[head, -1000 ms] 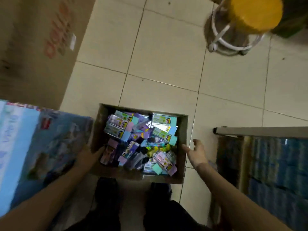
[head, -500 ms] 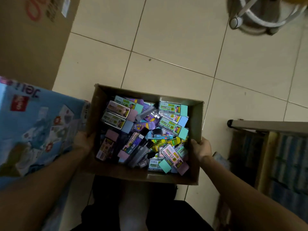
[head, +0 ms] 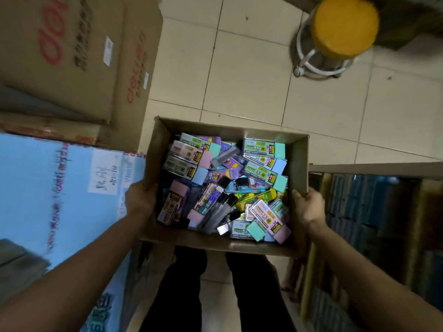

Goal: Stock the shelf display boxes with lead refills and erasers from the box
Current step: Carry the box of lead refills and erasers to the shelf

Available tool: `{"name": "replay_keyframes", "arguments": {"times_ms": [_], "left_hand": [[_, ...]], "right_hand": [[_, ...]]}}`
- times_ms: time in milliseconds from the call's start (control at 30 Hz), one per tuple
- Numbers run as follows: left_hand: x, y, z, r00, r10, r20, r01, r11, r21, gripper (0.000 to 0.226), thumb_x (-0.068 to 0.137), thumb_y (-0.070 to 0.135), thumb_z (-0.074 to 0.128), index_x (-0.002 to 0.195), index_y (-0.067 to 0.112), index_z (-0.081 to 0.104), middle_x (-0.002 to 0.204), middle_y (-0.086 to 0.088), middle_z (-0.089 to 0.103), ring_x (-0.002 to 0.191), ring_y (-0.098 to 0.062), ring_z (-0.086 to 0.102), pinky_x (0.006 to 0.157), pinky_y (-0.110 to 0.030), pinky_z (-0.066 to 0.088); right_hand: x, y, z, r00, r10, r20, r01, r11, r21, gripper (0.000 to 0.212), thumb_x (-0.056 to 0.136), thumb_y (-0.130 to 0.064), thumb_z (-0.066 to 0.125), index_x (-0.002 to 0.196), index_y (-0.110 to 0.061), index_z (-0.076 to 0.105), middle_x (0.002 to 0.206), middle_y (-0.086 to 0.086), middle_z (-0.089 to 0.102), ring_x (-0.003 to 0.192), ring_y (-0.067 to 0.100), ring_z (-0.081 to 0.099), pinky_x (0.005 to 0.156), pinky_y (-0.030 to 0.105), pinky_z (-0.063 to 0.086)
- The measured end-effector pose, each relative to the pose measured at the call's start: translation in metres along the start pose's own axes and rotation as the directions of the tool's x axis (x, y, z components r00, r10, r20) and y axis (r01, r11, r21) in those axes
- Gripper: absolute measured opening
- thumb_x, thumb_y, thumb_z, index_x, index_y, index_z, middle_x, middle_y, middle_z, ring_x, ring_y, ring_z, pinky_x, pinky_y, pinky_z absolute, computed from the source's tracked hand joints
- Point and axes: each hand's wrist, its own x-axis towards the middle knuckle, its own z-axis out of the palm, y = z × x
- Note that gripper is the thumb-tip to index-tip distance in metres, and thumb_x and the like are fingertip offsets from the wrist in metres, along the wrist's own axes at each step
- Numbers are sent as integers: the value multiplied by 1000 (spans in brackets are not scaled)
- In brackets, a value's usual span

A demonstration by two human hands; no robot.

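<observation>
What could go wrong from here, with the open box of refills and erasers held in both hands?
1. The left hand and right hand grip only the side walls of the cardboard box; a wall could buckle or slip.
2. The packs lie in a loose heap, so tilting may spill some.
3. The shelf edge sits close to the right hand; the box could knock it.

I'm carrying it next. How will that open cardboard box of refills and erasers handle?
Probably heavy for its size: the cardboard box is heaped with packs. Walls likely flex; left hand and right hand grip opposite sides. Loose packs may slide if tilted.
</observation>
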Motion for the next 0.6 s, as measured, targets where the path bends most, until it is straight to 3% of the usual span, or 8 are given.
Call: {"name": "replay_keyframes", "arguments": {"times_ms": [100,233,300,433,500,600], "left_hand": [[-34,31,-69,996,91,16,-91,996,-11,34,95,24,53,99,-7,68,103,-31,65,98,-43,60,79,-38,43],[-68,74,-155,992,125,25,-124,992,-22,50,97,41,45,95,-3,67,102,-30,65,97,-42,60,79,-38,41],[-79,93,-192,992,127,-2,-127,990,-64,56,96,49,43,96,-1,66,100,-28,65,98,-41,59,78,-37,40],[-87,131,-250,989,138,-53,-147,949,-279,55,91,47,54,62,1,55,68,-21,57,85,-44,61,66,-37,40],[-85,152,-275,988,141,-65,-155,936,-315,58,91,43,56,57,-4,52,62,-23,54,81,-45,60,62,-34,35],[-74,190,-302,986,150,-72,-166,931,-324,58,91,44,55,48,7,47,53,-9,49,65,-31,52,54,-31,31]], "right_hand": [[-50,-42,-48,998,-39,-49,40,999,23,23,92,-17,56,104,0,65,99,20,69,88,25,63,75,30,47],[-100,-97,-104,996,-73,-58,74,997,17,32,93,-30,53,98,0,65,93,20,70,90,34,65,79,41,53],[-115,-124,-128,992,-120,-48,121,993,13,34,94,-32,51,85,-2,64,81,13,67,81,28,63,71,34,50],[-134,-186,-166,970,-230,-82,233,972,34,33,93,-31,49,68,-11,52,66,8,56,67,22,50,64,37,45],[-136,-217,-183,961,-259,-92,263,964,37,35,94,-32,48,67,-10,50,64,9,55,65,23,48,63,38,45],[-126,-264,-207,954,-285,-96,291,955,57,34,95,-32,48,73,-5,53,70,18,61,67,30,55,66,44,49]]}}
